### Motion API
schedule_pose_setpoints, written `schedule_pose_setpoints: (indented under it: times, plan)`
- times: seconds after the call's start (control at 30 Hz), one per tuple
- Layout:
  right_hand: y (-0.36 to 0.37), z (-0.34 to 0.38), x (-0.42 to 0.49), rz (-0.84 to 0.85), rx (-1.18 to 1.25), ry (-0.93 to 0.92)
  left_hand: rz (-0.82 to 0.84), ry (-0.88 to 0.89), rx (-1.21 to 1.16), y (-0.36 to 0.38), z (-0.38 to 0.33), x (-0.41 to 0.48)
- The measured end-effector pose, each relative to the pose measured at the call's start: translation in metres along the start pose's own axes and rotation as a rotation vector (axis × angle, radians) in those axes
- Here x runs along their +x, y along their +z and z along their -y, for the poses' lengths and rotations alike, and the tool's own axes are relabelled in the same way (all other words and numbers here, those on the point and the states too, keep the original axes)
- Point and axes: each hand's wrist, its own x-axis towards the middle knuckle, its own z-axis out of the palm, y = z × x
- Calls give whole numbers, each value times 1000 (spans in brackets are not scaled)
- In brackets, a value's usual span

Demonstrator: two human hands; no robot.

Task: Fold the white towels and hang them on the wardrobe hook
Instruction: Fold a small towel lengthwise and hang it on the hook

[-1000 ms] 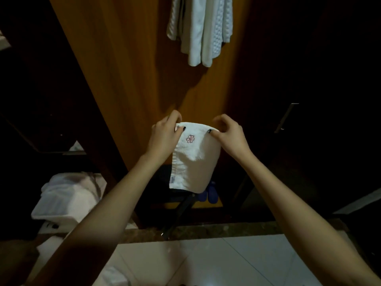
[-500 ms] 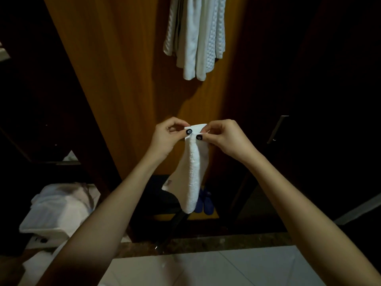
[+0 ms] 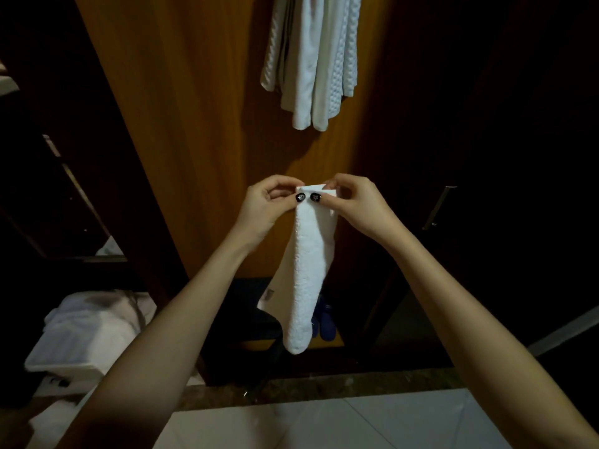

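A small white towel point(image 3: 308, 270) hangs folded into a narrow strip in front of the wooden wardrobe panel point(image 3: 181, 124). My left hand point(image 3: 267, 207) and my right hand point(image 3: 356, 205) pinch its top edge together, thumbs side by side. Above, several white towels point(image 3: 312, 56) hang against the panel; the hook itself is out of view past the top edge.
A white basket point(image 3: 64, 367) holding more white towels point(image 3: 94, 322) sits at the lower left. Blue slippers point(image 3: 324, 322) lie on the wardrobe floor behind the held towel. A dark door with a metal handle point(image 3: 439, 207) is at the right. White floor tiles point(image 3: 324, 422) lie below.
My hands have come together, folding the towel from a wide flat piece into a narrow strip. The view has tilted up, showing more of the hanging towels.
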Motion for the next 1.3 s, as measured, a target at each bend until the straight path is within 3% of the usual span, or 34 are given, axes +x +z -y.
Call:
schedule_pose_setpoints:
  times: [0.13,0.23,0.37,0.5,0.7,0.83,1.07,1.2,1.3]
  plan:
    - [-3,-11,3,133,34,10,6,56,64,-7,-5,6]
    - [2,-8,12,67,3,-39,37,130,202,-6,-2,11]
    - [4,1,26,-56,261,-98,37,113,150,-6,-7,20]
    - [3,4,31,-158,482,0,60,167,141,-1,-11,31]
    - [0,-9,18,71,548,-96,-94,168,91,1,-7,57]
    - [6,-13,21,123,526,-53,-114,136,105,6,-8,69]
    - [5,-22,40,-198,605,-11,5,42,147,10,16,50]
    - [0,-27,49,-248,607,-6,66,-64,340,13,50,30]
    - [-3,-26,56,-258,602,-6,100,-190,324,13,62,30]
